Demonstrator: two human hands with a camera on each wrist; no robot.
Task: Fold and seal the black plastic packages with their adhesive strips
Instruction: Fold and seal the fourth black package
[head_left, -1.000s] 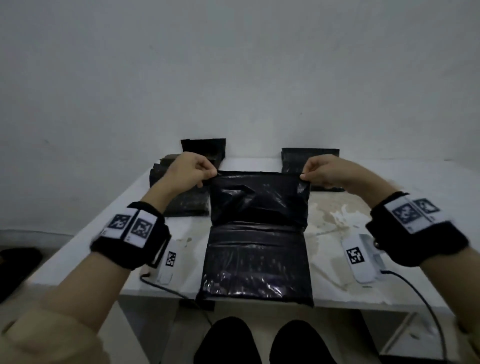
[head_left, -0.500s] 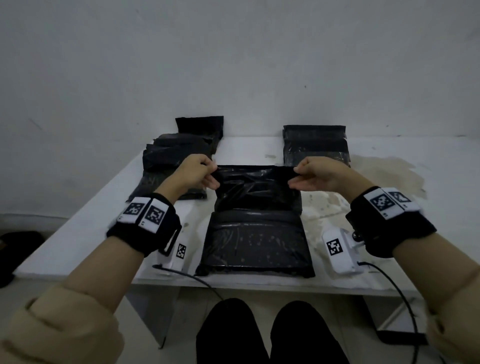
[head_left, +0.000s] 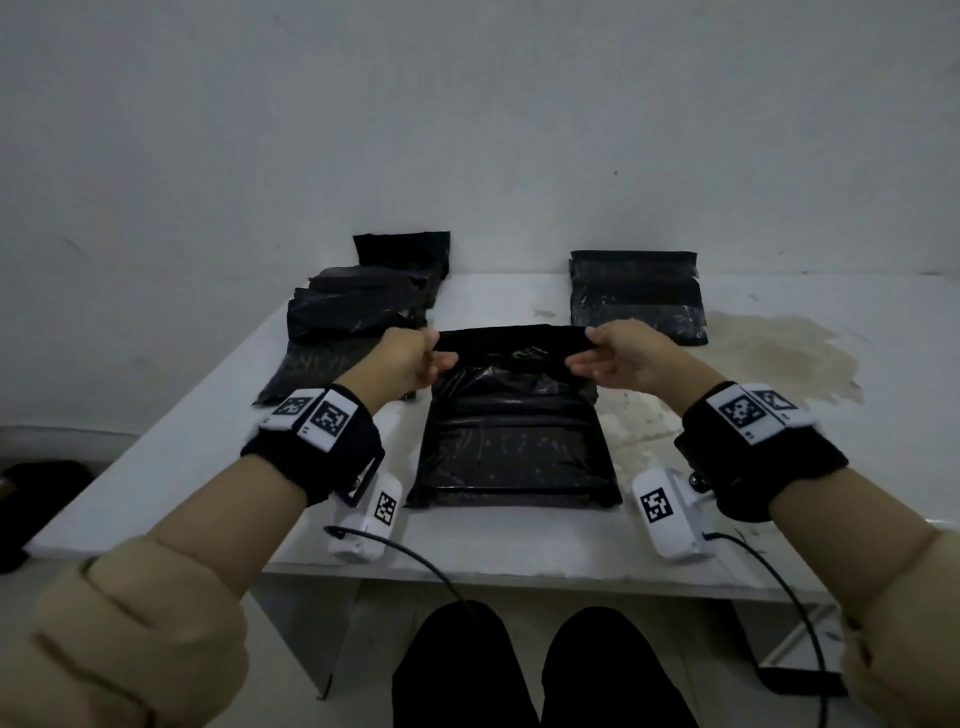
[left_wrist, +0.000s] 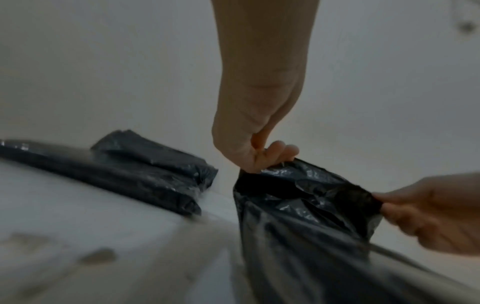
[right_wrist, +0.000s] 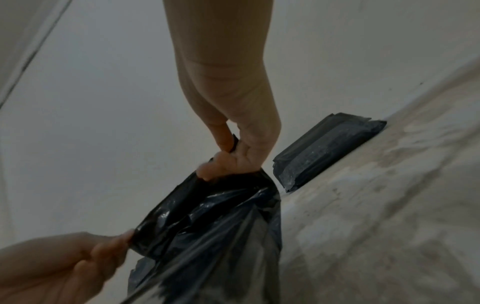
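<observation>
A black plastic package (head_left: 511, 447) lies on the white table (head_left: 197, 441) in front of me, its body flat and its top flap (head_left: 511, 338) lifted and curling toward me. My left hand (head_left: 410, 358) pinches the flap's left corner (left_wrist: 259, 170). My right hand (head_left: 618, 358) pinches the right corner (right_wrist: 233, 148). In the left wrist view the flap (left_wrist: 306, 189) is stretched between both hands. No adhesive strip is visible.
A pile of black packages (head_left: 353, 322) lies at the back left, and a flat stack of them (head_left: 636, 296) at the back right by the wall. The table has a stained patch (head_left: 774, 353) on the right. My knees sit under its front edge.
Both hands have brought the flap lower and toward me, so it now curls over the package body. The hands keep hold of the same corners.
</observation>
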